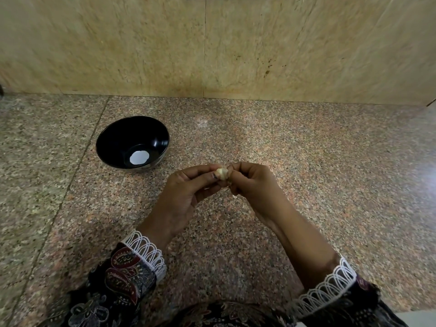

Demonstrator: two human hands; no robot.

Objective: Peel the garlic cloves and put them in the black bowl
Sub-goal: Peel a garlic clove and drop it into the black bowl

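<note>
A pale garlic clove [222, 173] is pinched between the fingertips of both hands, held above the speckled granite counter [306, 161]. My left hand [186, 192] grips it from the left, my right hand [250, 182] from the right, fingers curled around it. The black bowl [111, 138] stands on the counter to the upper left of my hands, a short gap away. Its inside shows only a bright white patch at the bottom; I see no cloves in it.
A beige stone wall [212, 43] rises behind the counter. A seam [77, 166] runs diagonally across the counter at the left. My patterned sleeves with white lace cuffs [146, 251] fill the bottom of the view.
</note>
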